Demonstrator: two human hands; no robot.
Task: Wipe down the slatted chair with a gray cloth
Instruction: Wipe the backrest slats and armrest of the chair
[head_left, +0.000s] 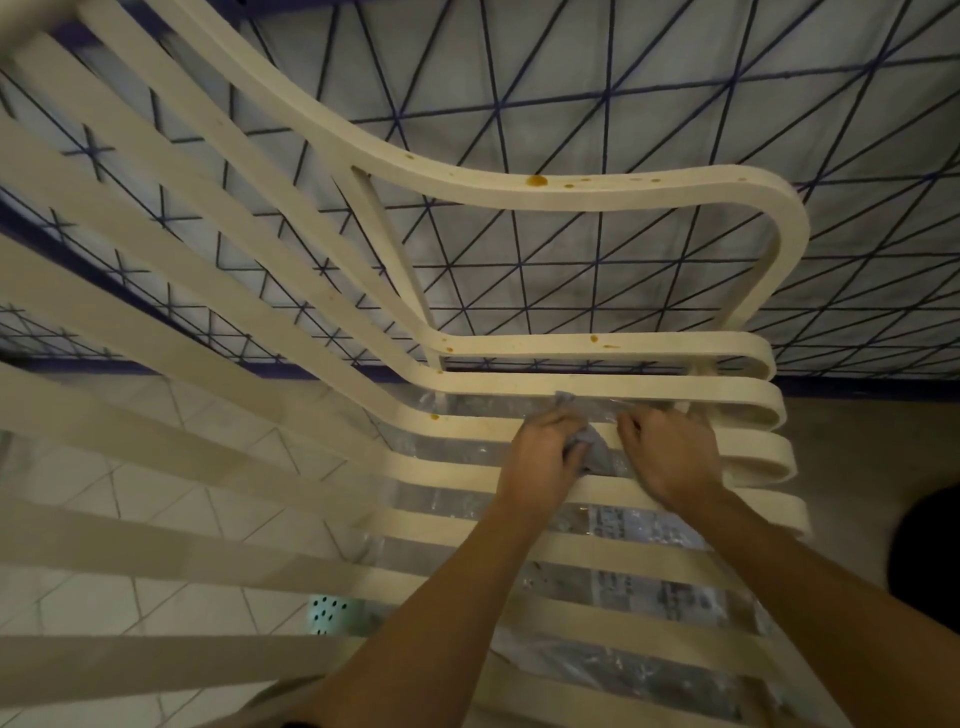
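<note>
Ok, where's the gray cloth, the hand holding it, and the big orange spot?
gray cloth (595, 452), head view, bunched part beside the knuckles.
left hand (545, 454), head view, back of the hand.
orange spot (536, 181), head view, its centre.

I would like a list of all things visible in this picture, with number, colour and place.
chair: one, cream, slatted, fills most of the view
stains: several, orange-brown, on the armrest
cloth: one, gray, on a seat slat
patterned fabric: one, pale with dark blue lines, behind the chair
floor tiles: many, pale, lower left
plastic sheet: one, clear with print, under the seat
perforated item: one, pale green, on the floor
dark shape: one, black, right edge, unclear
left hand: one, grips the cloth
right hand: one, fingers bent over a slat beside the cloth
</note>
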